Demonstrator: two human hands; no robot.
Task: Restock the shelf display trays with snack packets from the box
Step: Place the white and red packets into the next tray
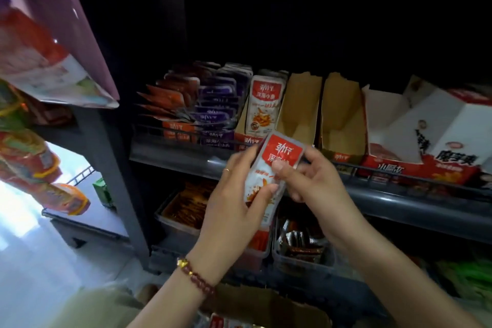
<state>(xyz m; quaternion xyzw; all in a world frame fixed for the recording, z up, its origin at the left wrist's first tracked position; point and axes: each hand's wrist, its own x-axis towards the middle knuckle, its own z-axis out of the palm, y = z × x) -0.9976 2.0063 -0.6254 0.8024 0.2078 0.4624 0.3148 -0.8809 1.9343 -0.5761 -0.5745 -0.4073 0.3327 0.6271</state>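
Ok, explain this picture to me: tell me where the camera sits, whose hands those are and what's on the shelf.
There is no machine here. One camera worn on a person's head looks forward and down, so you see their own two hands. The left hand, with a bead bracelet on its wrist, and the right hand together hold red-and-white snack packets in front of a dark shelf. On that shelf stand display trays: one with orange packets, one with purple packets, one with matching red-and-white packets, then two empty cardboard trays. An open cardboard box sits at the bottom edge, probably the supply.
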